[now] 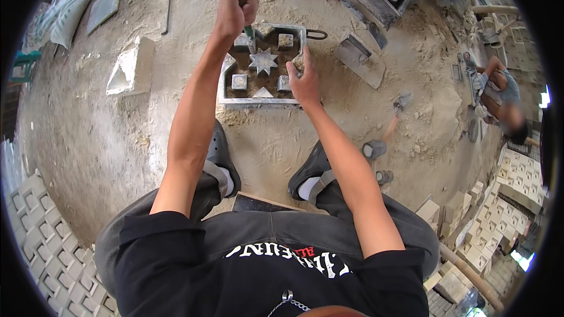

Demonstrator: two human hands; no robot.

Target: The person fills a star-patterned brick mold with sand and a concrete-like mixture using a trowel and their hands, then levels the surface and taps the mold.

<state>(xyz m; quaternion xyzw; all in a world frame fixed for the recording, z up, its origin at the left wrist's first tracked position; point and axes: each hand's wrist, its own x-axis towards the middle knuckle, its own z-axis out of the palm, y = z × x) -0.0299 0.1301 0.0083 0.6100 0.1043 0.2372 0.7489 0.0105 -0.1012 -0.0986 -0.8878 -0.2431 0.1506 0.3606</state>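
In front of my feet lies a grey metal mould (258, 102) with a stepped outline. Inside it are a star-shaped block (262, 61), several square blocks and a light triangular piece (262, 92), with brown sandy material between them. My left hand (237, 10) is closed in a fist above the mould's far left part. It grips a slim green-handled tool (249, 32) that points down among the blocks; the tool's tip is hard to make out. Against the mould's right side rests my right hand (305, 82), its index finger stretched along the edge and its thumb apart.
A white hollow block (132, 67) stands left on the sandy ground. To the right lie a metal plate (359, 60), a small trowel (402, 101) and a hammer (374, 149). Another person (499, 91) crouches far right, near stacked patterned blocks (498, 218).
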